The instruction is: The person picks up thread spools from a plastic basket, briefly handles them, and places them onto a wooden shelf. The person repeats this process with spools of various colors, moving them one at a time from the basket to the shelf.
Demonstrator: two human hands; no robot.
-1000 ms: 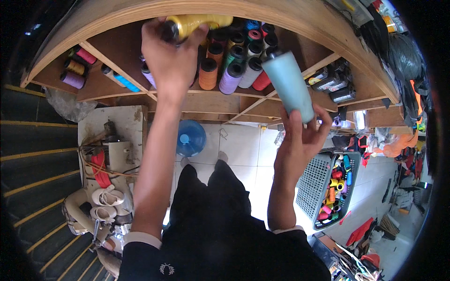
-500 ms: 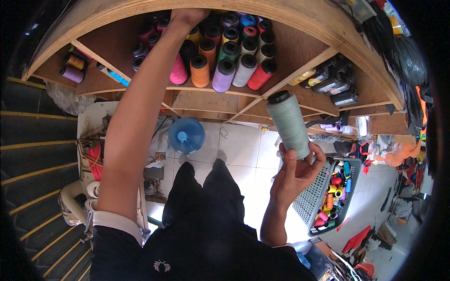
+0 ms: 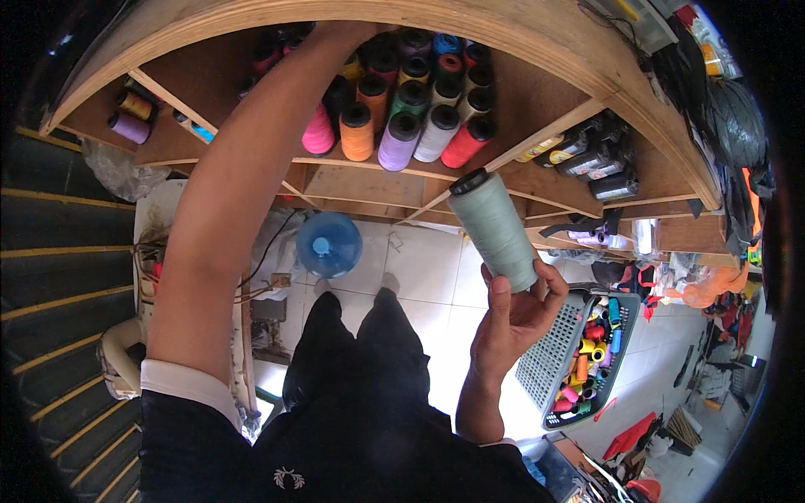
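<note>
Between the fingertips and thumb of my right hand point(image 3: 521, 323) is a pale green thread spool point(image 3: 495, 230), gripped at its lower end and tilted with its black top toward the shelf. My left arm reaches up into a compartment of the wooden shelf point(image 3: 537, 109). The left hand point(image 3: 356, 32) is mostly hidden behind the shelf's top edge, its fingers out of sight. Around it stand rows of thread spools, among them a pink spool point(image 3: 318, 132), an orange spool point(image 3: 356, 138), a lilac spool point(image 3: 396, 147), a light grey spool point(image 3: 437, 138) and a red spool point(image 3: 466, 144).
A green-grey plastic basket point(image 3: 549, 352) of small coloured spools stands on the floor at right. A blue water bottle point(image 3: 331, 245) sits below the shelf. Dark bottles point(image 3: 599, 159) fill the shelf's right compartment. Stairs point(image 3: 67, 285) run along the left.
The pale green spool and my right hand have shifted a little left. My left arm has moved slightly left and its hand is deeper behind the shelf edge. The view has shifted slightly.
</note>
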